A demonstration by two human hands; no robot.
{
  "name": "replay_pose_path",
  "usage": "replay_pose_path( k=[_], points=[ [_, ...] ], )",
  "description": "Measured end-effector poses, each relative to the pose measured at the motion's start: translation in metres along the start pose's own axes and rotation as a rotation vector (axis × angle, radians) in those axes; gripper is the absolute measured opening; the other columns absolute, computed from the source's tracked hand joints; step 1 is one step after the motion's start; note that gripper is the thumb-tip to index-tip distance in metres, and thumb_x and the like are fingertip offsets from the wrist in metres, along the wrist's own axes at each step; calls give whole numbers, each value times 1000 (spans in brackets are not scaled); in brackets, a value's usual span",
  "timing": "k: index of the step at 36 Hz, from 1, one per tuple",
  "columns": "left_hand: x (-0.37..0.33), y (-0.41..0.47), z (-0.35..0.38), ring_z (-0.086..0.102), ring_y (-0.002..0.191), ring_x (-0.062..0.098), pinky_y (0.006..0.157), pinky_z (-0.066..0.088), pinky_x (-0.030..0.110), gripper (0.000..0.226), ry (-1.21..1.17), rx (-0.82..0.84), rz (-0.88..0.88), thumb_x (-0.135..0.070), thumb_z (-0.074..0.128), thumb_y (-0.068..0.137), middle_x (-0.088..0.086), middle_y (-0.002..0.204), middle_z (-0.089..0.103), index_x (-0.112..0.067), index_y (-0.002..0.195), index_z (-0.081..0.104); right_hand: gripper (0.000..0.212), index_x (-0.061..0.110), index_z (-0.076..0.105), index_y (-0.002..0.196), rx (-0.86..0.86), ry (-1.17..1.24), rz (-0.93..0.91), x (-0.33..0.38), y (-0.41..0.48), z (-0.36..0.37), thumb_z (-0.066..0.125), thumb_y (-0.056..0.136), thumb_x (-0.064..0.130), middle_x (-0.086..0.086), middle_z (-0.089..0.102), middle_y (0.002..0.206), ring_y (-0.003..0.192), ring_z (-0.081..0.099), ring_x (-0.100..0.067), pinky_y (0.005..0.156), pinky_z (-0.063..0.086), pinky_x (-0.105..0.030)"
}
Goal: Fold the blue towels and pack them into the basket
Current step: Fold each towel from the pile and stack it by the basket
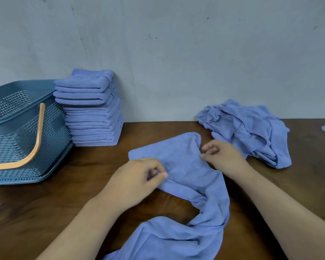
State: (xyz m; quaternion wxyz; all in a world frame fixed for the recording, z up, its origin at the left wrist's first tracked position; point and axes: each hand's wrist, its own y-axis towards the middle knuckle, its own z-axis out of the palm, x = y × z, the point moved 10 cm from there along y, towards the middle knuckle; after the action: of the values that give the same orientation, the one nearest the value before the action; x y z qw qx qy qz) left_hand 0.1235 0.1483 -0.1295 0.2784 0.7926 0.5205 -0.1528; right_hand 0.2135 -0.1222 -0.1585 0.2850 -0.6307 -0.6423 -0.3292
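A soft blue microfibre towel (186, 166) is lying partly spread on the dark brown wooden table (45, 209), at the centre of the view. Its long axis is running from about 11 o'clock, where a flattened corner is pointing toward the wall, down to about 6 o'clock, where the rumpled lower end is trailing off the near edge of the frame; the strip is narrowing and twisting between the two parts.

The left hand (137, 177) is sitting at the towel's left edge, with thumb and forefinger closing in a pinch on the cloth there. The right hand (223, 154) is resting at the towel's upper right edge, fingers curled loosely; whether it is actually gripping fabric I cannot tell.

At 10 o'clock a tall stack of folded blue towels (92, 109) is standing against the grey scuffed wall (176, 44), its upper layers leaning slightly leftward. Just beside it, at 9 o'clock, a teal perforated plastic basket (13, 136) is sitting on the table with its pale orange curved handle (34, 147) lying down across its side. At 2 o'clock a crumpled heap of unfolded blue towels (248, 130) is lying against the wall, just beyond the right hand.
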Motion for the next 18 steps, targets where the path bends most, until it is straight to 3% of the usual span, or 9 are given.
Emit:
replay_pose_path(
  k=[5, 9, 11, 14, 16, 18],
  points=[
    [5, -2, 20, 56, 98, -1, 85, 52, 29, 28, 59, 145, -5, -63, 77, 86, -19, 96, 63, -41, 101, 69, 25, 30, 78, 83, 91, -27, -19, 2, -41, 0, 81, 88, 54, 9, 75, 80, 75, 68, -2, 69, 49, -23],
    [17, 2, 13, 56, 96, 3, 86, 52, 35, 17, 55, 78, -44, -46, 78, 93, -15, 90, 63, -36, 86, 66, 20, 22, 75, 81, 134, -108, -40, 12, -52, 5, 83, 90, 38, -1, 74, 78, 70, 66, -14, 69, 49, -31],
    [33, 4, 2, 57, 96, 9, 88, 52, 41, 15, 144, -4, -117, -38, 75, 97, -13, 91, 62, -33, 87, 65, 18, 22, 74, 82, 56, -66, -53, 16, -50, -5, 80, 93, 35, -1, 74, 78, 73, 68, -14, 73, 52, -36],
    [69, -1, -30, 59, 115, 24, 101, 48, 46, 6, 301, -176, -307, -27, 65, 103, -8, 117, 67, -29, 107, 69, 15, 26, 72, 88, -77, 112, -59, 17, -47, -23, 70, 99, 37, 4, 76, 83, 76, 71, -19, 76, 53, -38],
    [86, -6, -42, 52, 133, 27, 114, 41, 47, 27, 324, -228, -410, -25, 58, 107, -5, 143, 62, -27, 132, 66, 14, 31, 75, 96, -6, 268, -33, 16, -45, -14, 65, 102, 37, 8, 78, 93, 77, 73, -14, 72, 55, -29],
    [86, -8, -44, 49, 135, 27, 114, 41, 48, 32, 238, -257, -434, -28, 54, 109, -3, 145, 61, -25, 139, 63, 15, 34, 78, 101, 74, 309, -37, 18, -45, -2, 65, 103, 29, 10, 79, 95, 78, 73, -8, 68, 55, -20]
  ],
)
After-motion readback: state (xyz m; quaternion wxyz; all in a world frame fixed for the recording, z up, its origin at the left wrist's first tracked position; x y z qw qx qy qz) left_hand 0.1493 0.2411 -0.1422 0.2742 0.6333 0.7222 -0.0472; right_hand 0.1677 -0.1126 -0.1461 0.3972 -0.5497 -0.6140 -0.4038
